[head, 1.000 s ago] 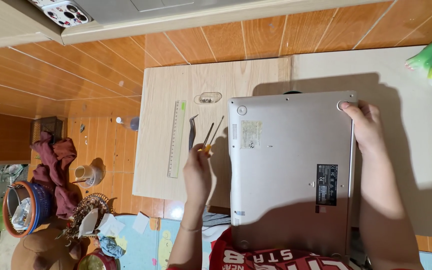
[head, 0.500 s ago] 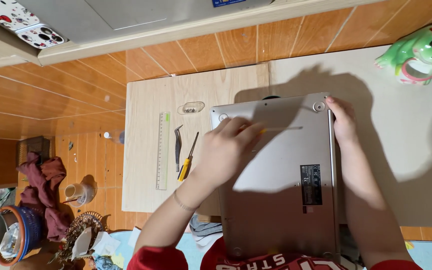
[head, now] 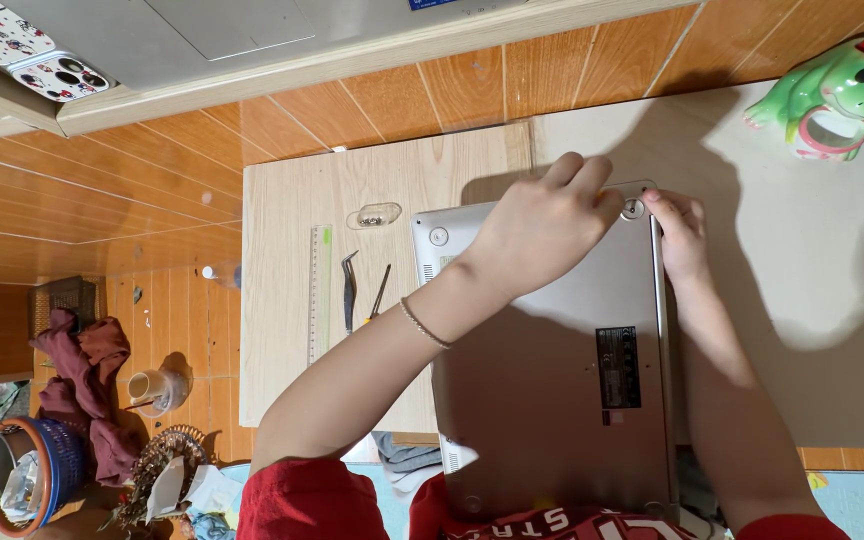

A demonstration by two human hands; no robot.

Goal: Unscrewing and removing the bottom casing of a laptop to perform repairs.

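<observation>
1. We're looking down at a silver laptop (head: 552,380) lying bottom-up on the pale wooden worktop (head: 282,200), its near edge close to our red shirt.
2. Our left hand (head: 542,228) is reaching across the laptop's far end, fingers curled down by the far right corner. Whether it's pinching anything, we can't tell.
3. Our right hand (head: 680,235) is resting along the right edge, fingertips touching that same corner next to a round rubber foot (head: 633,208). It's not clearly gripping anything.
4. Left of the laptop, a ruler (head: 319,295), tweezers (head: 349,290) and a small screwdriver (head: 379,295) are lying side by side.
5. A green frog figure (head: 837,95) is sitting at the far right.
</observation>
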